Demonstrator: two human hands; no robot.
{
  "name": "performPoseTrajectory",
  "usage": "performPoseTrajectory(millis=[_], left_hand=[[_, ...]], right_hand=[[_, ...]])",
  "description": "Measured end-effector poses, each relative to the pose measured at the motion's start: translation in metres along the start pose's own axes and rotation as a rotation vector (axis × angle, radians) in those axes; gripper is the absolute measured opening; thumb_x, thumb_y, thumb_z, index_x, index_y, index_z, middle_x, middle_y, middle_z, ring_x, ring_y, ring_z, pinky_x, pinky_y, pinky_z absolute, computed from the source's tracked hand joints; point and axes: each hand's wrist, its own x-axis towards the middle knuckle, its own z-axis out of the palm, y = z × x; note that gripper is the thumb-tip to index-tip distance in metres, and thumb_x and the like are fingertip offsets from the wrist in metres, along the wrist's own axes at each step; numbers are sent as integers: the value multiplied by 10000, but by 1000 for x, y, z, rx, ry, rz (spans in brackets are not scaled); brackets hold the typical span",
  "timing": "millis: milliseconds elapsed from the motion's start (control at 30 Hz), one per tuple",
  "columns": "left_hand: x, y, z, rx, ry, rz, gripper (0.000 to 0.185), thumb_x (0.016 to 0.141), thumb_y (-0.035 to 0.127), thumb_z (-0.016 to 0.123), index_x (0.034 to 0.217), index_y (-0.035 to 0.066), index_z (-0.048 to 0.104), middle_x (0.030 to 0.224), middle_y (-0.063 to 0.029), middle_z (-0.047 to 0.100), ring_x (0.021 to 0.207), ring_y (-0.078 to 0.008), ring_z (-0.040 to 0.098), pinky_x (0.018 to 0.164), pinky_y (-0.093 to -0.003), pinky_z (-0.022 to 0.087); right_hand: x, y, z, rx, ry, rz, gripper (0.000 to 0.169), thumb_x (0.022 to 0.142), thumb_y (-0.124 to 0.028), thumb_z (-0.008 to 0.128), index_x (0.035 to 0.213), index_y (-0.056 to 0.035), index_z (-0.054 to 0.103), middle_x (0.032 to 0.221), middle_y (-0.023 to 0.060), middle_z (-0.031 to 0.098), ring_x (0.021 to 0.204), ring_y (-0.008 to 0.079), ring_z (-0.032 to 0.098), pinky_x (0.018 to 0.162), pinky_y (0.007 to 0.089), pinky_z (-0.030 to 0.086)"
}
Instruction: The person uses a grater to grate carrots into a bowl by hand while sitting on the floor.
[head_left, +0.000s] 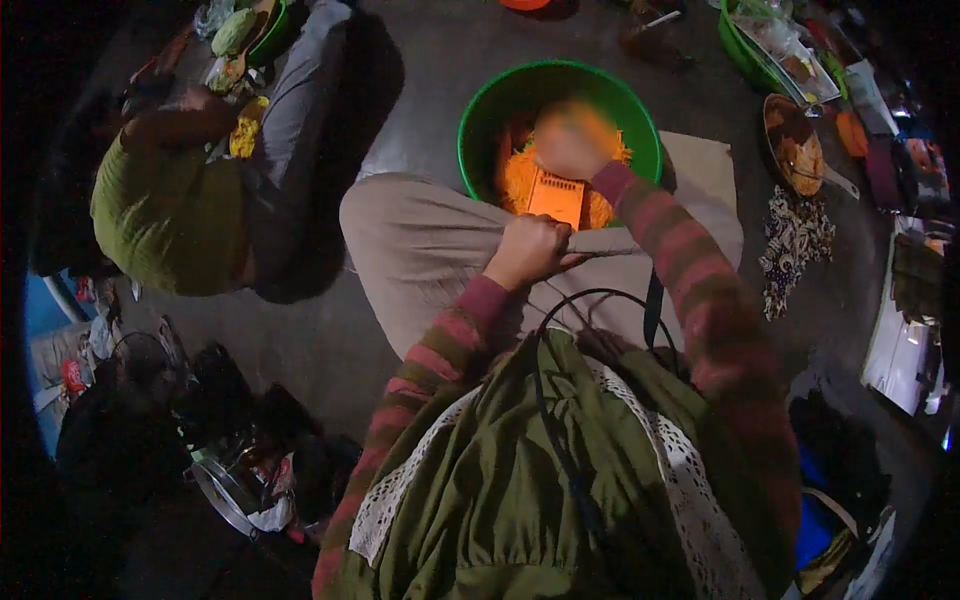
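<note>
A green plastic basin stands on the floor before my crossed legs. Orange shreds, probably carrot, lie inside it. An orange grater leans into the basin over the shreds. My left hand is closed around its near end at my lap. Blurred by motion, my right hand is on the upper part of the grater, fingers bent over something orange that is too blurred to name. A long orange piece rests by the basin's left wall.
At the left another person in a green top sits close, near a yellow item and a green bowl. On the right are a pan with food, a patterned cloth and a loaded green basin. A flat board lies beside my basin.
</note>
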Motion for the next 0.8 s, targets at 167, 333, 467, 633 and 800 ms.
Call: performPoseTrajectory(millis=[167,333,467,633,800], left_hand=[[1,-2,-4,-18,6,11,362,687,423,702,808,90,628,677,-111,592,656,-307,605,583,-410,477],[0,-1,-2,-36,-35,0,379,683,439,697,810,90,621,680,-108,595,666,-294,613,591,-398,482],[-1,0,-7,-3,-35,-15,385,683,447,698,792,88,609,686,-110,596,664,-291,611,597,-398,482],[4,-2,-6,-3,-49,-12,390,678,452,706,797,91,620,694,-112,600,667,-291,611,600,-403,481],[1,-2,-4,-28,-25,-3,385,685,451,702,794,90,622,700,-111,604,674,-294,610,600,-406,480]], right_hand=[[9,-3,-7,-124,-137,-92,298,720,-290,574,909,-78,663,794,173,653,771,341,630,685,449,501],[-6,10,2,-73,-128,-1,265,705,-272,559,852,-68,642,722,152,642,720,337,629,653,458,492],[11,17,-17,-141,-86,32,254,697,-280,570,812,-60,623,714,145,640,734,330,629,643,466,490],[-30,-15,0,-57,-140,-154,252,706,-285,565,822,-66,607,656,156,620,651,351,621,643,476,486],[12,31,0,-143,-28,-7,245,731,-290,536,799,-71,625,645,168,607,639,361,609,649,497,475]])
